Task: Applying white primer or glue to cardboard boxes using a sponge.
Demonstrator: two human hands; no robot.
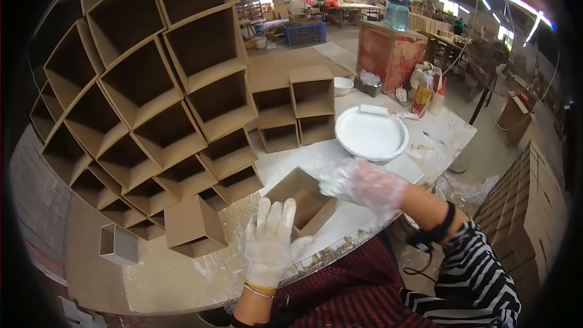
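An open-topped brown cardboard box (pixel 316 218) rests on the work table in front of me. My left hand (pixel 270 240), in a white knitted glove, lies at the box's near left side with its fingers stretched out and close together. Over the far right edge of the box is my right hand (pixel 367 188), covered by a thin clear plastic glove. Motion blurs its fingers, so I cannot make out whether they grip the wall. A wide white basin (pixel 371 135) of white paste stands just beyond the right hand.
Many open brown boxes (pixel 143 79) are stacked high on the left. Two loose boxes (pixel 193 226) (pixel 119 244) sit by the stack's foot. Bottles (pixel 422 97), a small white bowl (pixel 343 85) and a knife (pixel 433 138) lie toward the table's far right. More cardboard pieces (pixel 522 206) are piled beside me, right.
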